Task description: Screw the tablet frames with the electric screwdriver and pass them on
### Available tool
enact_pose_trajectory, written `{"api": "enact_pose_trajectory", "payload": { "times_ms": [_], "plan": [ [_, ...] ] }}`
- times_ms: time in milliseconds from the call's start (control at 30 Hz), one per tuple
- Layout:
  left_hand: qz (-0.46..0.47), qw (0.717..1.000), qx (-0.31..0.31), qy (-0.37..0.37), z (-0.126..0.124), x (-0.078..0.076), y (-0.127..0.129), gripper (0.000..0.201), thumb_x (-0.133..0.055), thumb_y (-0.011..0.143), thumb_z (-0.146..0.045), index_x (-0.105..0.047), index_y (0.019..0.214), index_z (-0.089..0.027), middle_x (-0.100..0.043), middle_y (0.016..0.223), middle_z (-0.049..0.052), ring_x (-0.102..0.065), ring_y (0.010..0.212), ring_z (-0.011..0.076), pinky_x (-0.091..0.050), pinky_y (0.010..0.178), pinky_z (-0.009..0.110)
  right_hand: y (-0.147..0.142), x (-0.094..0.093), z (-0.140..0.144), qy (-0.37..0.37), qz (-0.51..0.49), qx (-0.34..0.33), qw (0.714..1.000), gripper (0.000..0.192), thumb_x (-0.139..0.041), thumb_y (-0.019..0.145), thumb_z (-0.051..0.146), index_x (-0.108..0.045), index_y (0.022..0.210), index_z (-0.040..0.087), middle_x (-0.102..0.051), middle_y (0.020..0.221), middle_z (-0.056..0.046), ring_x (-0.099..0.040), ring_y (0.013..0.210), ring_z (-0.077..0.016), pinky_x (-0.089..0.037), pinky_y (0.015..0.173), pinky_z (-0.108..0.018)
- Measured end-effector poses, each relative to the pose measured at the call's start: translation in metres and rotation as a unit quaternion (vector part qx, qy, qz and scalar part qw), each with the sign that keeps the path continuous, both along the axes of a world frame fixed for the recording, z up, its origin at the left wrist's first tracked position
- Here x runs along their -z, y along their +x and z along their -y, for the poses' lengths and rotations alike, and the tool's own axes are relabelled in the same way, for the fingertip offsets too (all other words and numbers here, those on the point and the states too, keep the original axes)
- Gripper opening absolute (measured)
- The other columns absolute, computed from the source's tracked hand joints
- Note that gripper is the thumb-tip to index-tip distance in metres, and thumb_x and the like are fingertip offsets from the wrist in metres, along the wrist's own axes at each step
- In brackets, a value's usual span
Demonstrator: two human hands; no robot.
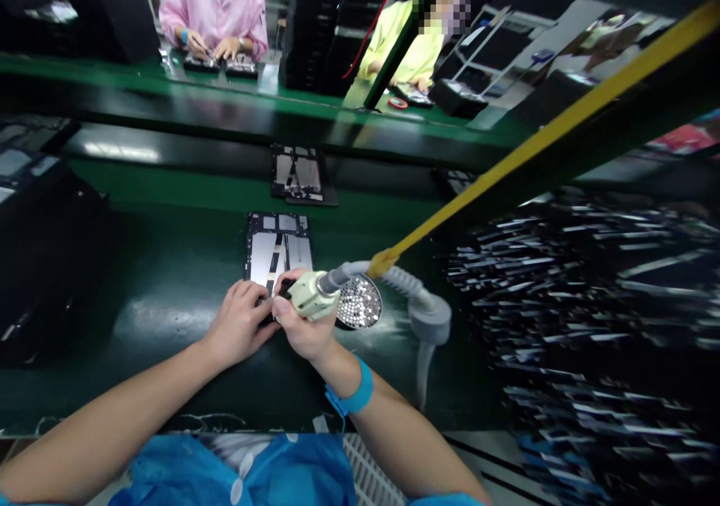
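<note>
A flat dark device panel (pixel 278 247) with silver plates lies on the green bench in front of me. My left hand (pixel 241 324) rests on its near edge, fingers curled and pressing down. My right hand (pixel 301 327), with a blue strap on the wrist, grips a pale electric screwdriver (pixel 309 296) whose tip points at the panel's near edge. A grey hose runs from the tool to the right, tied to a yellow strap (pixel 540 142). A small round dish of silver screws (pixel 358 303) sits just right of the tool.
A second panel (pixel 301 176) lies farther back on the belt. Black trays stack at the left (pixel 45 251) and a dark blurred rack at the right (pixel 596 318). Two people work across the far bench (pixel 140 71).
</note>
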State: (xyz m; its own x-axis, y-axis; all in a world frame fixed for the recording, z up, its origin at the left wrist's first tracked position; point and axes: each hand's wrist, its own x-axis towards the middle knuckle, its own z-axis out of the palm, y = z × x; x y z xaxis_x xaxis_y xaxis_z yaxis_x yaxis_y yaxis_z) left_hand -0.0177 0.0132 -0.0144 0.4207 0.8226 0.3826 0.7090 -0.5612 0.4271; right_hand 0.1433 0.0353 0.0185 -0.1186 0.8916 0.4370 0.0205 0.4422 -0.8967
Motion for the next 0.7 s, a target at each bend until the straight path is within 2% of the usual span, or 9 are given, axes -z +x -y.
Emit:
{"api": "enact_pose_trajectory", "payload": {
  "times_ms": [100,233,333,400,467,567,700],
  "plan": [
    [-0.037,0.999,0.011,0.024,-0.004,-0.006,-0.001,0.016,-0.069,0.093,-0.034,-0.072,0.099,-0.019,-0.065,0.104,0.01,-0.056,0.101,0.0279,-0.05,0.087,0.045,-0.001,-0.006,0.0,0.023,0.004,0.005,1.0,0.024,-0.072,0.085,0.03,-0.064,0.106,0.022,-0.068,0.09,-0.004,-0.068,0.08,-0.0188,-0.061,0.075,-0.035],
    [-0.096,0.995,0.002,0.016,0.011,-0.012,-0.013,0.022,-0.069,0.094,-0.039,-0.071,0.111,-0.024,-0.065,0.103,0.008,-0.056,0.098,0.0268,-0.048,0.083,0.042,0.013,-0.021,0.001,-0.006,-0.058,-0.028,0.998,0.021,-0.069,0.089,0.031,-0.064,0.107,0.022,-0.069,0.087,-0.002,-0.064,0.062,-0.0131,-0.058,0.061,-0.029],
    [-0.119,0.992,-0.033,0.015,0.025,-0.009,-0.038,0.027,-0.064,0.098,-0.038,-0.069,0.121,-0.025,-0.065,0.107,0.009,-0.056,0.099,0.026,-0.048,0.082,0.04,0.039,-0.032,-0.003,-0.003,-0.096,-0.013,0.995,0.019,-0.07,0.09,0.033,-0.063,0.104,0.022,-0.068,0.083,-0.001,-0.061,0.055,-0.0112,-0.054,0.052,-0.025],
    [-0.131,0.989,-0.069,0.022,0.02,-0.005,-0.061,0.029,-0.059,0.101,-0.038,-0.068,0.125,-0.024,-0.064,0.109,0.01,-0.057,0.101,0.026,-0.05,0.084,0.04,0.058,-0.036,-0.009,0.009,-0.111,0.023,0.994,0.02,-0.071,0.089,0.032,-0.063,0.105,0.023,-0.067,0.082,0.0,-0.062,0.055,-0.0116,-0.053,0.05,-0.025],
    [-0.154,0.98,-0.121,0.022,-0.002,-0.002,-0.085,0.031,-0.055,0.102,-0.04,-0.069,0.125,-0.024,-0.065,0.112,0.01,-0.057,0.104,0.0263,-0.051,0.088,0.04,0.072,-0.038,-0.015,0.021,-0.116,0.069,0.991,0.021,-0.072,0.088,0.029,-0.062,0.106,0.023,-0.067,0.083,0.0,-0.063,0.054,-0.0116,-0.053,0.05,-0.025],
    [-0.185,0.96,-0.208,0.019,-0.057,-0.001,-0.116,0.032,-0.055,0.101,-0.038,-0.071,0.125,-0.022,-0.064,0.121,0.013,-0.058,0.111,0.0291,-0.051,0.097,0.043,0.084,-0.034,-0.023,0.025,-0.099,0.127,0.987,0.02,-0.072,0.087,0.027,-0.063,0.104,0.023,-0.068,0.082,0.001,-0.063,0.053,-0.0117,-0.055,0.051,-0.025],
    [-0.197,0.932,-0.305,0.022,-0.133,-0.004,-0.141,0.036,-0.051,0.099,-0.024,-0.068,0.129,-0.014,-0.06,0.133,0.021,-0.056,0.121,0.035,-0.044,0.107,0.052,0.088,-0.021,-0.025,0.01,-0.042,0.144,0.989,0.017,-0.071,0.087,0.028,-0.065,0.101,0.022,-0.068,0.073,0.001,-0.065,0.055,-0.0145,-0.058,0.057,-0.028]
  ]
}}
